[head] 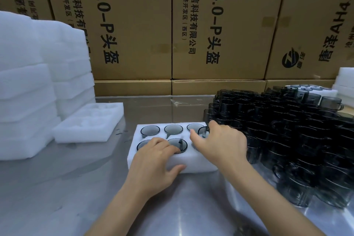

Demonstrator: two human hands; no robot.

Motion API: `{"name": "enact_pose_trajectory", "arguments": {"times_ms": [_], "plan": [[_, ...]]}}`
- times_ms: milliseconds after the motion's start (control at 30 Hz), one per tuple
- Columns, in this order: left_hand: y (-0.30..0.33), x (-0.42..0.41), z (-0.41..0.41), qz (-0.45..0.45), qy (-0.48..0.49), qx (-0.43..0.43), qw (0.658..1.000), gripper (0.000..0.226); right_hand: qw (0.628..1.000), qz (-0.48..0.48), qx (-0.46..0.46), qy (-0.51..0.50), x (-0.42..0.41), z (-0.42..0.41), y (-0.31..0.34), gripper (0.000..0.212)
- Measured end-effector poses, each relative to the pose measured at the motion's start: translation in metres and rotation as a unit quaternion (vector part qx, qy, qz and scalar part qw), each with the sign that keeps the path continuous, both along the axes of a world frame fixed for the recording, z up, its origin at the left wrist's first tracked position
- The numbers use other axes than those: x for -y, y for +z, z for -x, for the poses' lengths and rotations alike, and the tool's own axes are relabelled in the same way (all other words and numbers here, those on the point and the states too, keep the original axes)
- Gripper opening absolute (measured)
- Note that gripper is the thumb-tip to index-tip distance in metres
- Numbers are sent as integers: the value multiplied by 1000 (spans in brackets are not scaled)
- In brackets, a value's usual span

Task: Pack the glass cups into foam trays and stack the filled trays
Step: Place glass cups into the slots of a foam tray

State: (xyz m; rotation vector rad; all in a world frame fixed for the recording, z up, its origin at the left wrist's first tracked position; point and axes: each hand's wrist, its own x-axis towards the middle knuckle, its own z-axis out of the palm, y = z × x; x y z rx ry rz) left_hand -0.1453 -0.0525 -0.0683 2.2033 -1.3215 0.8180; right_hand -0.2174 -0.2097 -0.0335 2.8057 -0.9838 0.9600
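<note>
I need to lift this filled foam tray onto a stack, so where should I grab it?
Grip the foam tray by its two short end walls, coming in from left and right with both hands low on the sides. The cups sit open-mouthed in its top, so keep it level.

"AH4.0-P头盔" on cardboard boxes (132, 25)

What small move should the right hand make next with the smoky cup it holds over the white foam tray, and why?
Probably lower the smoky grey glass cup in the right hand into the near-right pocket of the white foam tray. The other visible pockets appear filled, and the left hand steadies the tray.
</note>
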Motion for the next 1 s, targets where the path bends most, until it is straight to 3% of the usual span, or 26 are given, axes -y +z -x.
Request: {"name": "enact_pose_trajectory", "arguments": {"times_ms": [200,333,467,600,733,1000], "plan": [[1,0,0,-10,-7,-8,1000,35,998,10,-55,-13,-1,0,-1,67],[2,-1,0,-19,-23,-37,999,39,999,-48,-7,-2,5,15,3,81],[6,3,10,24,-45,-49,997,64,983,-56,126,122,16,31,6,56],[1,22,28,-43,-85,12,995,78,959,-91,40,266,20,30,0,44],[-6,22,21,-79,-70,20,994,74,949,-123,20,290,21,27,-7,40],[-8,22,16,-73,-45,29,996,71,971,-47,-23,234,6,16,-15,43]]}}
